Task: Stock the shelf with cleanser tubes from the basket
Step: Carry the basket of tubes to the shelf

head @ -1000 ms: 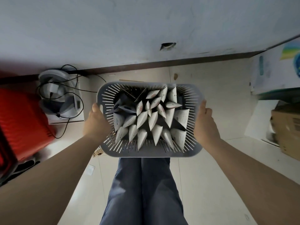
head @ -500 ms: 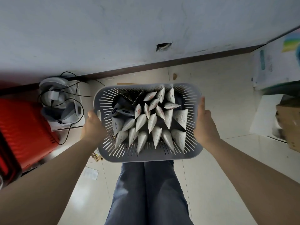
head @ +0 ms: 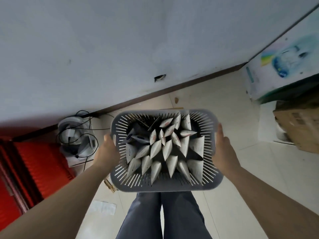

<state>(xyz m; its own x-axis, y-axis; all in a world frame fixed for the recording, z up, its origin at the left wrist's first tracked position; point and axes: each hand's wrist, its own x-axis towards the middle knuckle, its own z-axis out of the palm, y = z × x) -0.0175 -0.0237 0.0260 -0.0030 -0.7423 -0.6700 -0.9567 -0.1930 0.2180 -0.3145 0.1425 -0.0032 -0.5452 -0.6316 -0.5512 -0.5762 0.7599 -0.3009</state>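
Grey basket [head: 165, 186] of cleanser tubes [head: 156, 149] seemed stiff yet heavy; our left hand [head: 105, 152] and right hand [head: 224, 152] gripped its sides.

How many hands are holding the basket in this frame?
2. The left hand grips the left side of the basket, thumb over the rim; the right hand grips the right side. Their fingers are hidden behind the basket.

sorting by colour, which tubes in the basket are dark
The dark pair at the basket's far left, by the left hand; the other tubes are white.
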